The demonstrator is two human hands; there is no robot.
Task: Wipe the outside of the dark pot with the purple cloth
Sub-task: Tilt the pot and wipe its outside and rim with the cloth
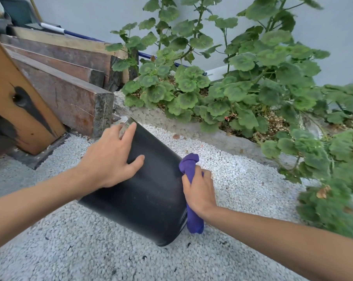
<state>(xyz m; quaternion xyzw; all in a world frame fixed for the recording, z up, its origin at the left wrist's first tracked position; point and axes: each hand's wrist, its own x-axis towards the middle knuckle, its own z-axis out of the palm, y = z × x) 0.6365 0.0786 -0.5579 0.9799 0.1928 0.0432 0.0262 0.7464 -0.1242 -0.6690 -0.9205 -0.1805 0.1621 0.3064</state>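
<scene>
Dark pot [151, 189], unlabelled, beside purple cloth [192, 169]

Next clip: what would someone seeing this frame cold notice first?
The dark pot dominates the centre, tipped on its side over white gravel. The left hand rests spread on its upper wall, while the right hand grips a bunched purple cloth against the pot's right side. Behind, a leafy green plant fills the upper right, and stacked wooden beams sit at upper left.
</scene>
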